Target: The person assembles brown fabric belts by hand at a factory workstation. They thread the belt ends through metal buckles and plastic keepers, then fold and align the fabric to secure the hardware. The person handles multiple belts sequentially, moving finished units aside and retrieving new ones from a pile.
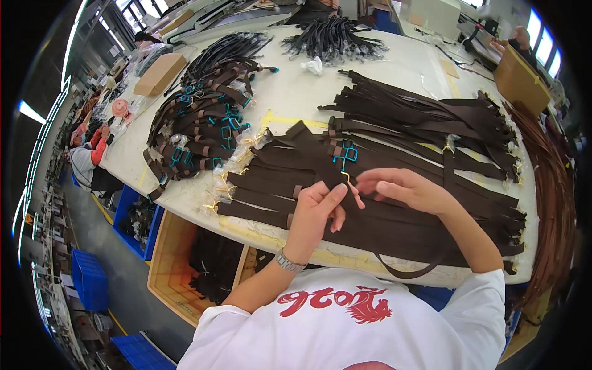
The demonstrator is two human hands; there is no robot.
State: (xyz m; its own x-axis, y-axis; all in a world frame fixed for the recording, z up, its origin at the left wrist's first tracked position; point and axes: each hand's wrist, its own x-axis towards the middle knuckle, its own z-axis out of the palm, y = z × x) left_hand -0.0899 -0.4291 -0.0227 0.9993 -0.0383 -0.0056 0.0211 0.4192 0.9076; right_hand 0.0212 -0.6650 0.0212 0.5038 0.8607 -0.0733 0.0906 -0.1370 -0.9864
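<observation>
- The left hand (314, 209) is curled, its thumb pressed along the forefinger, pinching a dark brown strap (311, 151) just below a small gold metal ring (346, 177)
- The right hand (404, 188) lies just beside it, fingers bent loosely and half open, the fingertips (364, 185) reaching toward the same ring; whether they grip the strap or only touch it cannot be told
- The strap runs from the two hands up and to the left across a flat layer of like brown straps (394, 228) that covers the near part of the white table (296, 92)
- A teal plastic clip (346, 154) sits on the straps just above the hands
- A silver wristwatch (288, 261) is on the left wrist
- To the left on the table lies a heap of folded brown straps with teal buckles (203, 129); some are in clear plastic bags (237, 160)
- Further off to the right, a fan of long dark straps (425, 114) spreads over the table, and a bundle of black cords (333, 37) lies at the far edge
- Below the table's near edge stands a yellow crate (169, 259) holding dark straps, with blue bins (91, 277) on the floor well apart to the left
- A cardboard box (161, 73) rests on the table's far left corner
</observation>
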